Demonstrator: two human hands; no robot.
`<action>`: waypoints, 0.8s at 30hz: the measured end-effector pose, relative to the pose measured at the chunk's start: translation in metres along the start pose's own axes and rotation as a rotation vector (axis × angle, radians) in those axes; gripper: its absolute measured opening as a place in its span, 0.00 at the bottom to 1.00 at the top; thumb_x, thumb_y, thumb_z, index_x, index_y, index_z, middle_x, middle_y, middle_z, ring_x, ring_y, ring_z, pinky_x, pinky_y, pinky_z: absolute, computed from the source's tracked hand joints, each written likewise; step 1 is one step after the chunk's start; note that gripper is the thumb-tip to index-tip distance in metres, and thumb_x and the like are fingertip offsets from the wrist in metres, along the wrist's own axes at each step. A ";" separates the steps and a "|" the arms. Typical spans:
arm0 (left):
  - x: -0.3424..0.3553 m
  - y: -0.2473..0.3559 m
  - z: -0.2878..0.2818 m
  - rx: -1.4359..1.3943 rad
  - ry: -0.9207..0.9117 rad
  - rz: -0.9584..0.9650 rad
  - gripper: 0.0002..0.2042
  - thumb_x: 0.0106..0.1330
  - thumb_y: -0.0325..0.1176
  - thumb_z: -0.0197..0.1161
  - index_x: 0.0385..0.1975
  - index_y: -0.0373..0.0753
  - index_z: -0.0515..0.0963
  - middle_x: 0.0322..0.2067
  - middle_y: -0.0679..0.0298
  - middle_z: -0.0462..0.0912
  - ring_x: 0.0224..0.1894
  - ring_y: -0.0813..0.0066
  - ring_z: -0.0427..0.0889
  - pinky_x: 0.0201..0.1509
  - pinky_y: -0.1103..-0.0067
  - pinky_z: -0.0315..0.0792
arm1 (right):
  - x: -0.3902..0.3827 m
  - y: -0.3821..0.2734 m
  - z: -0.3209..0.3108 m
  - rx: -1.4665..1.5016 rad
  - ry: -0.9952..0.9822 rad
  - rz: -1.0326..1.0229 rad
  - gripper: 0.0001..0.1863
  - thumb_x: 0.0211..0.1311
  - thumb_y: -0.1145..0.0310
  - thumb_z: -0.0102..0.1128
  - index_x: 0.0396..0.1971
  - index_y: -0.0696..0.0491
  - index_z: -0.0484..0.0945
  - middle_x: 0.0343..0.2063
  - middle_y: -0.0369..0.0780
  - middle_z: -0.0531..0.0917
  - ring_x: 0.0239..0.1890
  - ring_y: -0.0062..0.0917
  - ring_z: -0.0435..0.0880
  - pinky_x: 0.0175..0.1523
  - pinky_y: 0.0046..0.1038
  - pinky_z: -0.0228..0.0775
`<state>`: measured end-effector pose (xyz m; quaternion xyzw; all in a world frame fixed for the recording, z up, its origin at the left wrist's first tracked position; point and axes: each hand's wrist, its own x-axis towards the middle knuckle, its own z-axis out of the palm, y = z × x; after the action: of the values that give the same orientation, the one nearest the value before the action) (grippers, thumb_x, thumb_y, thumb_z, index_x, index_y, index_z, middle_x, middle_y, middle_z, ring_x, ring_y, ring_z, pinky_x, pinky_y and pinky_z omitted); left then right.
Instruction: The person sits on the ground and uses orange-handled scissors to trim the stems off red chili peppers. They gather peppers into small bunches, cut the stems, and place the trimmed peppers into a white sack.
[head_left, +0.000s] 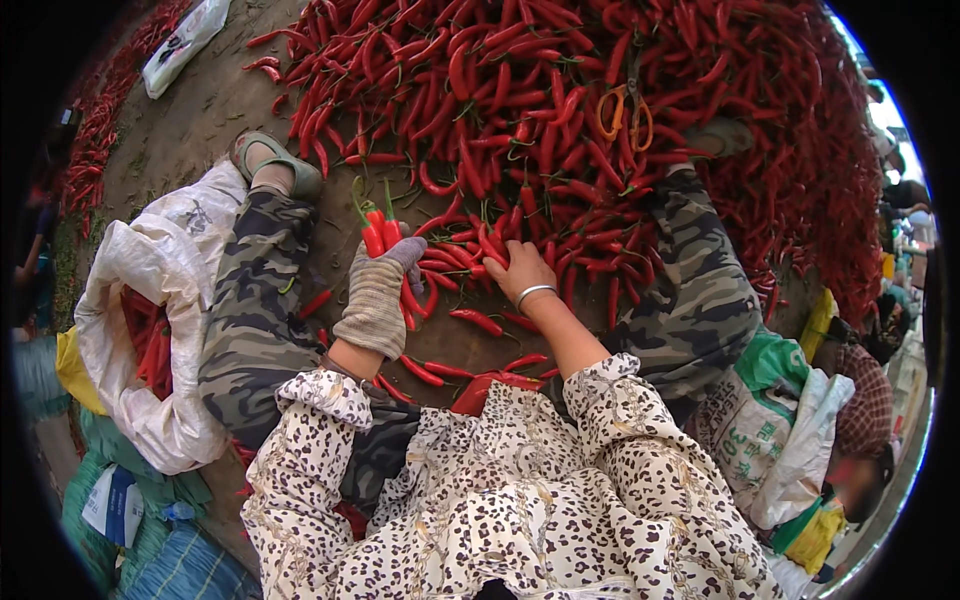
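Head view: your gloved left hand point(380, 285) is gripping several peppers point(375, 236) side by side (likely keeping them bunched); your right hand point(524, 270) is resting half-curled on the pile point(480, 100), hold unclear.

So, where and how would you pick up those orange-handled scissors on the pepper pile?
Probably by the orange loops, coming from the wearer's side with the bare right hand, which is nearer. The scissors lie with those loops toward the wearer and the blades pointing away, over the red peppers.
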<state>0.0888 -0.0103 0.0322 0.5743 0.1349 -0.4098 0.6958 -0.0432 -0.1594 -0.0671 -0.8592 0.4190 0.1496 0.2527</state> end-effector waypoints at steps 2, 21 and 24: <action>0.003 0.000 0.002 0.006 -0.011 0.008 0.15 0.52 0.25 0.63 0.40 0.42 0.70 0.20 0.70 0.69 0.16 0.82 0.68 0.17 0.83 0.64 | -0.001 0.005 -0.004 0.005 -0.012 0.021 0.30 0.49 0.45 0.54 0.46 0.52 0.70 0.44 0.47 0.72 0.46 0.41 0.74 0.49 0.38 0.67; 0.007 -0.022 -0.004 -0.277 -0.469 -0.229 0.15 0.53 0.27 0.58 0.42 0.33 0.68 0.39 0.55 0.74 0.40 0.66 0.77 0.44 0.73 0.75 | -0.057 -0.027 -0.062 1.786 -0.717 -0.067 0.17 0.66 0.63 0.40 0.49 0.58 0.66 0.38 0.41 0.78 0.38 0.27 0.79 0.46 0.30 0.72; 0.013 -0.031 -0.011 -0.261 -0.526 -0.287 0.17 0.54 0.28 0.58 0.44 0.33 0.68 0.36 0.59 0.76 0.34 0.72 0.76 0.43 0.77 0.74 | -0.060 -0.039 -0.057 1.892 -0.672 -0.024 0.17 0.66 0.64 0.41 0.49 0.58 0.65 0.39 0.41 0.77 0.39 0.27 0.78 0.46 0.30 0.73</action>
<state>0.0776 -0.0058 -0.0013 0.3298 0.0813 -0.6173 0.7096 -0.0464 -0.1321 0.0198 -0.2225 0.2638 -0.0125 0.9385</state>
